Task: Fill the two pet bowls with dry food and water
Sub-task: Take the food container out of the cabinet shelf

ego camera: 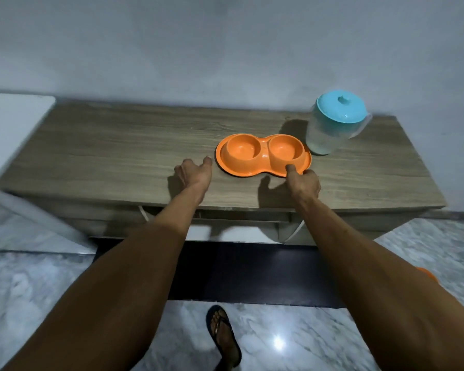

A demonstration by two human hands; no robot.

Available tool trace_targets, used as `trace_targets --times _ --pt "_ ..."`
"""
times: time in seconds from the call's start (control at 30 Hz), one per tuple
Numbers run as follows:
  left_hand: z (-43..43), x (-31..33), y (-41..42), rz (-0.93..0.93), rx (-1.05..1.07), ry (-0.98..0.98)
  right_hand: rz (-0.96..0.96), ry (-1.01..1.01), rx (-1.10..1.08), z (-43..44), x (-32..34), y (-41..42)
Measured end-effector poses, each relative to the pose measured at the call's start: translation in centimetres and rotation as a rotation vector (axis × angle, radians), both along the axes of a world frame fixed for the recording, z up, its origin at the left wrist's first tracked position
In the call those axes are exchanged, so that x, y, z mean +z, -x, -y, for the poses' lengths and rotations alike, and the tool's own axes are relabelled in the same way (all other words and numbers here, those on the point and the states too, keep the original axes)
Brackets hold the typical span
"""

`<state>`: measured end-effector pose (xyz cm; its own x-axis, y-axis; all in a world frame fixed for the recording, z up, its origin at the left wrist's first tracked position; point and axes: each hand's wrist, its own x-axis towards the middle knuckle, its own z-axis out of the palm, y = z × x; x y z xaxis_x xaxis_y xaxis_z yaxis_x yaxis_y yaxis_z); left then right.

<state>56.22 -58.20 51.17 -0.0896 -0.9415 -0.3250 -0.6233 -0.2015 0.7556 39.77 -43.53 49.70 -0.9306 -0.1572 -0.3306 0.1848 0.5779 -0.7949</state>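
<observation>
Your right hand (pixel 304 182) has its thumb pressed on the near rim of the orange double pet bowl (pixel 263 155), at the right-hand cup, with the other fingers tucked at or under the edge, so it looks pinched on the rim, though the underside is hidden. Your left hand (pixel 194 171) is open and loose, fingers spread, resting on or just above the desk (pixel 118 151) right beside the bowl's left end, not touching it.

The bowl lies flat on the wooden desk, right of centre, and both of its round cups (pixel 243 148) look empty. Just behind and to the right of it stands a clear jug (pixel 330 127) with a light blue lid (pixel 340 105), upright, its base nearly touching the bowl's far right edge; how much it holds is hard to tell.

Below the desk edge you see the marbled floor (pixel 279 341) and your sandalled foot (pixel 223 336).
</observation>
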Motion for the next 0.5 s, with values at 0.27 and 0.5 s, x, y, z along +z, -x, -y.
trace_targets --times 0.27,0.5 --pt "-5.4 0.5 -9.6 -0.072 0.115 0.087 -0.001 0.067 0.026 -5.9 0.0 -8.6" --pt "-8.0 -2.9 -15.9 -0.084 0.170 0.021 0.012 0.045 0.120 -8.2 -3.3 -14.4"
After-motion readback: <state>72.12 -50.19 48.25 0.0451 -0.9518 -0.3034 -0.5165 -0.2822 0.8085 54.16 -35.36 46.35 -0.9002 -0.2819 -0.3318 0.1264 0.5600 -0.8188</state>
